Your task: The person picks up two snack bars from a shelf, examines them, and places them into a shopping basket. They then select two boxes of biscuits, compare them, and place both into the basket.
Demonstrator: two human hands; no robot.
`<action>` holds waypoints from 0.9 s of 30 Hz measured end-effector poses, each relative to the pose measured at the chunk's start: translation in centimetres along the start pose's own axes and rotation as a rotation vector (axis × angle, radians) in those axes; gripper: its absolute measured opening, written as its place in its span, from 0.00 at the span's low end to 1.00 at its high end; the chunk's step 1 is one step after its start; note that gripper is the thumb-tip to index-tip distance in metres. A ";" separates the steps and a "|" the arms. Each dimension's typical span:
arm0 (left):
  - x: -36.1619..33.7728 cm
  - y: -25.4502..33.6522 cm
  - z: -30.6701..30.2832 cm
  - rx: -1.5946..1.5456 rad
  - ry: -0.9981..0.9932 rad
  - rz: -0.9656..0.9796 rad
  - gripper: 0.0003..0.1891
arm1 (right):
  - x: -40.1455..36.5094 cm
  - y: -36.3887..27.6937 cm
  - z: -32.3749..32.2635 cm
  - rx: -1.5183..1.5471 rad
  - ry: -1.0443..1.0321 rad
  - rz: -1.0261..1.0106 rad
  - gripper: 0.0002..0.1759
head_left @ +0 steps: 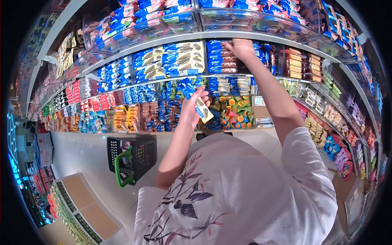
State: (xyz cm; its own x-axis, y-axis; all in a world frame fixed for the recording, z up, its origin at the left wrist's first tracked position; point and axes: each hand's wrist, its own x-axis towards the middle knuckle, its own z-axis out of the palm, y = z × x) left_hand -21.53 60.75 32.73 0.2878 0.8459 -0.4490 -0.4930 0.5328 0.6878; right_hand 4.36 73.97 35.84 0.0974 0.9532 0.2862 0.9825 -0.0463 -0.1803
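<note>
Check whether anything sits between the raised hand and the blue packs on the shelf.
Nothing visible does. The right hand is touching the blue packs directly. The left hand holds a separate blue packet lower down, clear of that reach.

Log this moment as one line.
left hand: holds blue snack packet | right hand: on shelved blue packets | black basket: on floor

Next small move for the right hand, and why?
Probably close the right hand on the blue packs it touches on the shelf and draw one out. Its fingers rest on that row with nothing visibly gripped, while the left hand already holds a blue packet.
</note>
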 end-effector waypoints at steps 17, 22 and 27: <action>-0.7 -0.3 0.1 0.023 -0.034 -0.022 0.17 | 0.4 -1.6 -1.5 -0.108 -0.116 -0.073 0.37; -0.7 -0.3 0.0 0.023 -0.057 -0.014 0.16 | 0.5 -1.0 -0.8 -0.041 -0.166 -0.048 0.37; -0.8 -0.3 0.3 0.043 -0.064 -0.021 0.16 | 0.1 -1.0 -1.1 -0.044 -0.163 -0.015 0.32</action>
State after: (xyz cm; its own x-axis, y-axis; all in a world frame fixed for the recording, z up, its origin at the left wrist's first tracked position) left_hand -21.33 59.92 33.07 0.3501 0.8336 -0.4273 -0.4512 0.5499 0.7029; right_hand 3.53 73.77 37.04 0.0589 0.9896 0.1312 0.9901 -0.0411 -0.1342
